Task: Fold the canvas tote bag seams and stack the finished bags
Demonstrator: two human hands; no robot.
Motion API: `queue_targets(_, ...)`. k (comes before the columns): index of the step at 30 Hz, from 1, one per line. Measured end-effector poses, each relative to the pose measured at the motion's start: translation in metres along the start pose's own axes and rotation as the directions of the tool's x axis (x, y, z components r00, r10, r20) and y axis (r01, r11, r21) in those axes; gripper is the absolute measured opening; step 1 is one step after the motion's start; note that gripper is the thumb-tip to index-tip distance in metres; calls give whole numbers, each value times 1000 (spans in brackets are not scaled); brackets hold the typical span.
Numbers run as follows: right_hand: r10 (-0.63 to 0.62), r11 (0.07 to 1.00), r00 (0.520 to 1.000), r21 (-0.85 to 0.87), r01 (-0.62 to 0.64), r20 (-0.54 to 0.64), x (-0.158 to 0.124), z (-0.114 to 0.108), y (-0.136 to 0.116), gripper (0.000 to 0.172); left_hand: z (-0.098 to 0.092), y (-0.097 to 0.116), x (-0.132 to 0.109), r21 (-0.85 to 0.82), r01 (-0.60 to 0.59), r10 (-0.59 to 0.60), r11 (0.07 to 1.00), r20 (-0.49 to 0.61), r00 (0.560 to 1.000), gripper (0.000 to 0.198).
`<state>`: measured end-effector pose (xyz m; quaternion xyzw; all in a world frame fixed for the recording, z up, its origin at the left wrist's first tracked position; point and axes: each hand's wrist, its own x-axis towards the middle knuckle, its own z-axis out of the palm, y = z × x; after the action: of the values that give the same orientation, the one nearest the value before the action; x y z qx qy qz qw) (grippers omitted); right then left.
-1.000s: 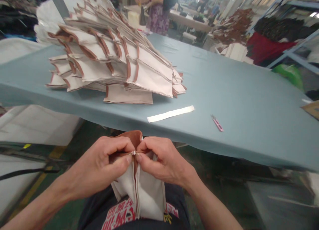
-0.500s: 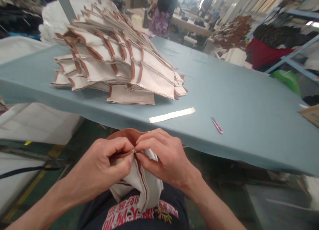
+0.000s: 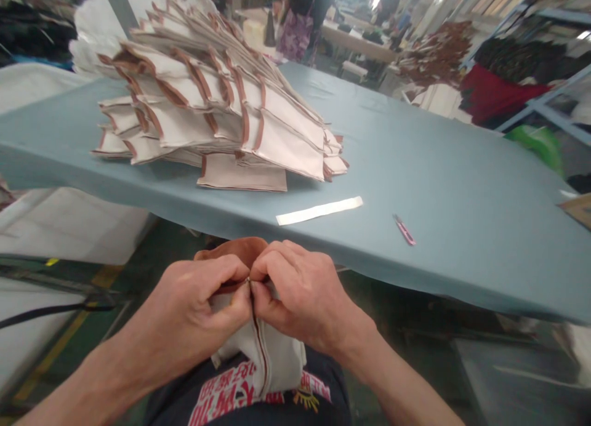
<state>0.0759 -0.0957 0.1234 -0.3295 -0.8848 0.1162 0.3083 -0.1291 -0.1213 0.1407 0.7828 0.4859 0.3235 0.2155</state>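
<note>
Pinching with thumb and forefinger, the left hand (image 3: 198,306) is gripping one side of a pouch's (image 3: 282,355) edge, and the right hand (image 3: 302,290) is gripping the other side, their fingertips pressing close together at the seam's upper end. The pouch is hanging beneath both hands, in front of a dark garment (image 3: 221,404) with red-and-white print. Its cream cloth is sagging in soft, matte folds; its smooth brown lining is curving up just beyond the fingers. The mouth is facing upward, while the dark-lined seam is running from the fingertips down toward the lap, along the visible part's long axis.

Beyond the hands, a flat, narrow white strip (image 3: 320,211) is lying on the smooth blue-grey table (image 3: 438,186). Farther to the right hand's right, slim pink snips (image 3: 406,231) are resting, tip pointing away. Ahead and left, brown-edged cream pieces (image 3: 290,133) are piling in uneven, slanting layers.
</note>
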Motion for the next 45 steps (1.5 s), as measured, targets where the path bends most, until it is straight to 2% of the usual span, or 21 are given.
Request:
queue_targets(4,146,979,989,145,-145,4,-1,10,-1,12,11,1,-2,-86,145,-150,986,-55,987,27)
queue_targets(7,291,875,956,391,-285,45,-2,17,-4,8,19,0,-5,-301,305,-334,904,-48,941,24)
queue_targets(9,376,745,922,561,-360,93,-4,22,-7,8,24,0,-7,-486,411,-452,771,35,891,25)
queue_targets(11,430,590,890,699,-403,149,-7,26,-8,11,30,3,-9,-637,497,-541,589,146,828,27)
queue_targets(14,450,396,871,830,-393,197,-12,33,-7,16,37,8,-12,-771,541,-613,336,257,747,26)
queue_targets(15,446,357,871,852,-384,205,-14,35,-6,16,39,8,-13,-795,539,-619,278,281,733,27)
queue_targets(16,443,334,873,865,-374,206,-16,36,-5,17,40,8,-15,-805,532,-613,263,286,736,27)
queue_targets(18,441,318,875,877,-360,199,-20,36,-3,19,39,7,-17,-790,524,-580,319,274,767,26)
queue_targets(23,398,372,893,852,-369,213,-24,25,-1,15,20,8,-13,-628,458,-423,629,218,879,22)
queue_targets(25,366,427,902,821,-380,228,-22,16,-1,14,13,11,-10,-563,415,-380,714,186,906,25)
queue_targets(28,300,571,934,747,-340,195,-16,4,2,14,7,14,-8,-445,413,-362,795,198,911,26)
queue_targets(32,169,785,985,601,-153,30,-10,-5,8,8,5,17,-9,-361,370,-337,856,154,929,27)
queue_targets(36,99,892,994,446,-70,-43,-12,-10,5,14,9,21,-9,-313,258,-238,914,102,966,29)
queue_targets(40,175,908,984,392,-147,-35,-13,-7,-4,15,17,16,-12,-354,272,-286,895,13,958,30)
queue_targets(43,256,871,966,440,-218,-28,-10,-3,-8,16,17,9,-12,-482,350,-342,803,109,933,31)
queue_targets(45,256,842,966,498,-209,-27,-8,-2,-7,16,12,4,-10,-542,391,-339,744,198,920,32)
